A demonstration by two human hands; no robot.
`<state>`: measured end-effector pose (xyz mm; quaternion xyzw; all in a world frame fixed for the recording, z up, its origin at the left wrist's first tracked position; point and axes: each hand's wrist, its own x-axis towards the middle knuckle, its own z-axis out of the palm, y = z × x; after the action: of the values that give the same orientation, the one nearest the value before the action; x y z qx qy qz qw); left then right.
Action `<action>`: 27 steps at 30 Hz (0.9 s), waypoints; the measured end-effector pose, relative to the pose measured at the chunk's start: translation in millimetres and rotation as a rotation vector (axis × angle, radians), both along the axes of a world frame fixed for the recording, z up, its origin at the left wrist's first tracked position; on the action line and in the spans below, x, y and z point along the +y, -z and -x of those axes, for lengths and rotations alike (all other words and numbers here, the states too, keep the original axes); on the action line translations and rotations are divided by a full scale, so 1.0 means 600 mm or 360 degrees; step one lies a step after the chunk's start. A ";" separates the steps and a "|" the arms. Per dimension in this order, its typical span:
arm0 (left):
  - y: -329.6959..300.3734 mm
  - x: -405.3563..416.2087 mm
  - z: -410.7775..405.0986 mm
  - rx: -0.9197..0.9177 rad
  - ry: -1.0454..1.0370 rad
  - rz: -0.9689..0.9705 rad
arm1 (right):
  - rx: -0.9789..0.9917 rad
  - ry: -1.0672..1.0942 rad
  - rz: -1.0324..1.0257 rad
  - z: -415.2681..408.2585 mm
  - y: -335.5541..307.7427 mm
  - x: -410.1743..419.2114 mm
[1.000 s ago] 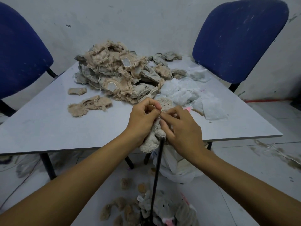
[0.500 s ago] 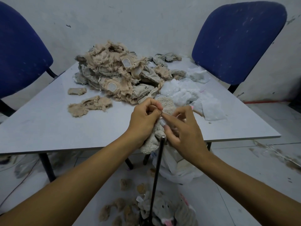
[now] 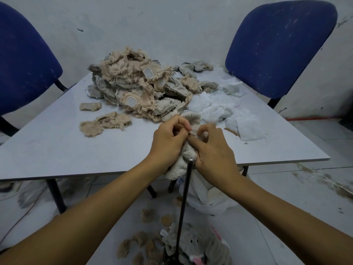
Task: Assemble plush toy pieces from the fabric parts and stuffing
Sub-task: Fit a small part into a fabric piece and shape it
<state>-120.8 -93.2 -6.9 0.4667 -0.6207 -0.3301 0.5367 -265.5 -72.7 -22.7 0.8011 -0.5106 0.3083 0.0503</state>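
1. The left hand (image 3: 168, 142) grips the plush piece (image 3: 188, 155), fingers curled round its upper edge.
2. The right hand (image 3: 214, 150) pinches the same piece from the other side.
3. The piece sits over the near table (image 3: 57, 150) edge, atop a black rod (image 3: 183, 203).
4. A fabric pile (image 3: 137, 87) and white stuffing (image 3: 219, 111) lie behind.

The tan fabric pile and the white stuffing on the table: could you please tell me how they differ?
The tan pile is heaped high, toward the table's far left; the white stuffing lies lower, spread to its right. The pile's pieces have frayed edges; the stuffing looks fluffy. Neither is in a hand.
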 end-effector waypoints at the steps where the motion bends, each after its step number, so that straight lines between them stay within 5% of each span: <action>1: -0.001 0.002 0.002 -0.0026 0.0008 0.0015 | -0.0019 0.0004 -0.0024 -0.001 0.000 -0.001; 6: -0.003 0.003 0.003 0.0006 -0.0045 -0.0012 | -0.0375 -0.0162 -0.0050 0.011 0.001 0.011; 11: -0.005 0.005 0.004 -0.0040 -0.0034 -0.0046 | -0.0116 0.0009 -0.0129 0.001 -0.017 0.004; 18: -0.032 0.021 0.012 -0.0807 0.0009 0.0434 | 0.0260 -0.0037 -0.0602 0.004 -0.053 -0.024; 23: -0.052 -0.011 -0.022 -0.1055 -0.0154 -0.0299 | -0.0514 -0.0111 -0.0349 0.027 -0.046 -0.002; 27: -0.031 -0.002 -0.008 -0.1133 -0.0109 -0.0375 | -0.0355 0.0385 -0.0520 0.054 -0.044 -0.015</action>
<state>-115.9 -94.2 11.6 0.6313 -0.7101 -0.1982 0.2408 -298.2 -81.8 3.8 0.6924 -0.6485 0.2999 -0.1003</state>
